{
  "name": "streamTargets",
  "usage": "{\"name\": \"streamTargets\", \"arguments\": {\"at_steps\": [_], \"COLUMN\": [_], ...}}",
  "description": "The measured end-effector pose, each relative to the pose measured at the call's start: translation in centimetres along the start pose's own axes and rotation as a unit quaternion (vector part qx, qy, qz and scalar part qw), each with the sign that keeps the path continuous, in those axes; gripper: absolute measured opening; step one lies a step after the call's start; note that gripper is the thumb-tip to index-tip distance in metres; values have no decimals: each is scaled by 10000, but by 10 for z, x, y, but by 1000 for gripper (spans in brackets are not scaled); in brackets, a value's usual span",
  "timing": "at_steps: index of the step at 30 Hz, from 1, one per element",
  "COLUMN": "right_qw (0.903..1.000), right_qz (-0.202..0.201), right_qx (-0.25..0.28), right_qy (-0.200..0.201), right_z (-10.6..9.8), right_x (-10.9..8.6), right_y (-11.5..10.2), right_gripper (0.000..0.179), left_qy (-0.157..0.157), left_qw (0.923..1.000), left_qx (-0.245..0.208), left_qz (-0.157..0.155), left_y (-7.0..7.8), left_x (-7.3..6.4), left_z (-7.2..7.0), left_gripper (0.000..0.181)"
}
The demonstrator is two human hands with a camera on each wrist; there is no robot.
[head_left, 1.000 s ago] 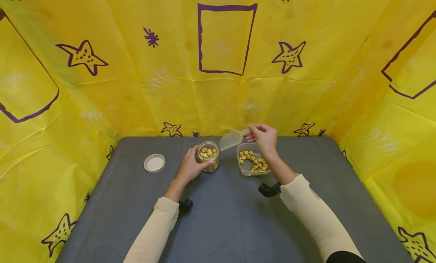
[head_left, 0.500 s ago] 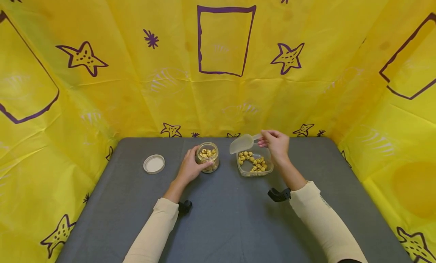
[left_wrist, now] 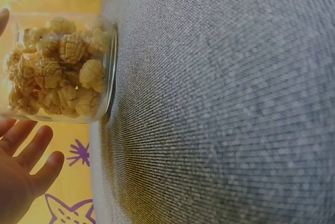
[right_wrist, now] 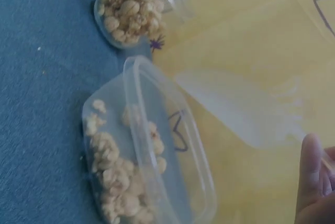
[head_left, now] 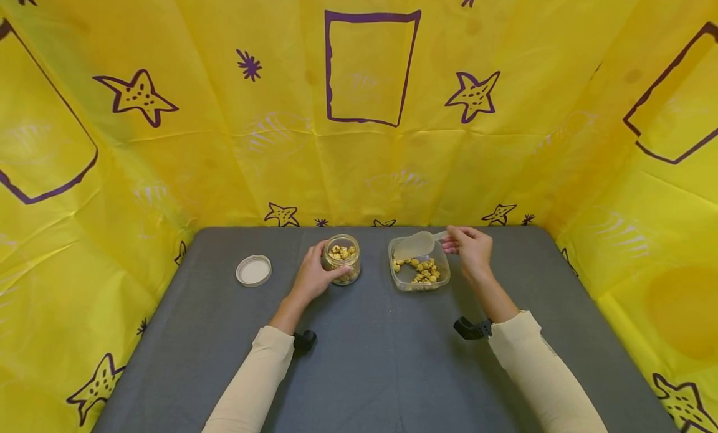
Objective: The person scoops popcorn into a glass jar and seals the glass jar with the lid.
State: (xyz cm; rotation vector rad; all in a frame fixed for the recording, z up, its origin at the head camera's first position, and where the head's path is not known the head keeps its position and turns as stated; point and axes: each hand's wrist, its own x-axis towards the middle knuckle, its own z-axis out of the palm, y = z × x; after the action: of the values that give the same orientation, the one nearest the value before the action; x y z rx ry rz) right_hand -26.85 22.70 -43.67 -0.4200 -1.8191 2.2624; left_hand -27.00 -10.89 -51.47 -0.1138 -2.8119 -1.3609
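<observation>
A glass jar [head_left: 343, 258] with caramel popcorn in it stands upright on the table. My left hand [head_left: 316, 273] holds it round its left and near side, thumb across the front; the left wrist view shows the popcorn [left_wrist: 57, 69] through the glass. To the right sits a clear plastic container [head_left: 419, 286] with popcorn pieces [head_left: 426, 271] on its bottom. My right hand [head_left: 472, 249] pinches the handle of a translucent scoop [head_left: 415, 245], whose bowl is above the container's far part. In the right wrist view the scoop [right_wrist: 235, 103] appears beyond the container's rim and looks to hold nothing.
A white-lined jar lid [head_left: 253, 270] lies on the grey table [head_left: 359, 358], left of the jar. Yellow printed cloth [head_left: 224, 171] rises behind the table and along both sides.
My right hand has moved right and toward me with the scoop, from beside the jar's mouth to above the plastic container. The left hand and the jar have stayed in place.
</observation>
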Motion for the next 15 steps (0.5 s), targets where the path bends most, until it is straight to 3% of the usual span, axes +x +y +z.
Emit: {"name": "streamTargets", "arguments": {"at_steps": [2,15], "right_qw": [9999,9983], "right_qz": [111,579], "right_qx": [-5,29], "right_qy": [-10,-77], "right_z": [-6,-30], "right_x": [2,9], "right_y": [5,24], "right_gripper": [27,9], "left_qy": [-10,14], "left_qw": [10000,10000], "left_qx": [-7,-7], "left_qz": [-11,-15], "left_y": [0,0], "left_x": [-1,-1], "left_z": [0,0], "left_gripper": [92,92]}}
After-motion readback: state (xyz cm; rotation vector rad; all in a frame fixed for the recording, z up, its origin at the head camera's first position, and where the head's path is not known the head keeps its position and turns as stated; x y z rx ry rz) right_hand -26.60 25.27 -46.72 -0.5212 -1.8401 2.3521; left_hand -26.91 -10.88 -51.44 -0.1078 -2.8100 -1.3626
